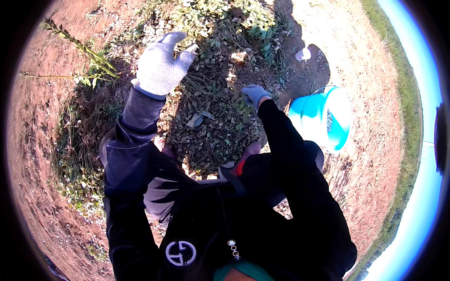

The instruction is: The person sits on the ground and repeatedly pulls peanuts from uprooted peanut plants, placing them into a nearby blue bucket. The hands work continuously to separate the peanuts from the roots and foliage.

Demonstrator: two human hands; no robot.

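My left hand point(162, 68), in a pale knit glove, hovers over the upper left of a heap of pulled plants. Its thumb and fingers stand apart with a gap between them; a small pale tip shows at the thumb, and I cannot tell what it is. Lower and to the right, my right hand point(256, 94) in a grey glove has its fingers bent down over the heap. Whether it grips anything is hidden. Leafy plants point(211, 79), which look like peanut plants, cover the ground between my feet and beyond. Pale pods point(231, 78) lie among the stems in a sunlit patch.
A light-blue bucket point(309, 111) with a wire handle leans at my right, some pods point(329, 120) inside. Beyond it is a white cup point(303, 54). A grey scrap point(197, 119) lies on the leaves. A tall green weed point(88, 52) rises at the left from dry soil.
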